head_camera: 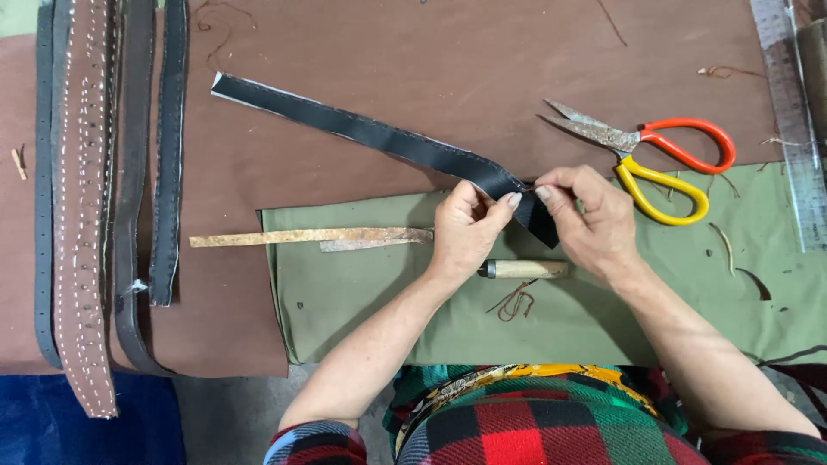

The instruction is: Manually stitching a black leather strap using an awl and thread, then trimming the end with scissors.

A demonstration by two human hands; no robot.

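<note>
A long black leather strap (pixel 362 129) with stitching along its edges lies diagonally across the brown work surface (pixel 448 60). Its near end is lifted between my hands. My left hand (pixel 465 228) pinches the strap from the left. My right hand (pixel 586 215) pinches it at the edge from the right, thumb and forefinger closed at the strap's fold. A wooden-handled tool (pixel 523 269) lies on the green cloth (pixel 362 301) just under my hands. A tangle of brown thread (pixel 514 303) sits beside it.
Scissors (pixel 655 159) with one orange and one yellow handle lie at right. A metal ruler (pixel 792 112) runs along the right edge. Several leather belts (pixel 86 198) lie in a row at left. A thin tan strip (pixel 301 237) rests at the cloth's top edge.
</note>
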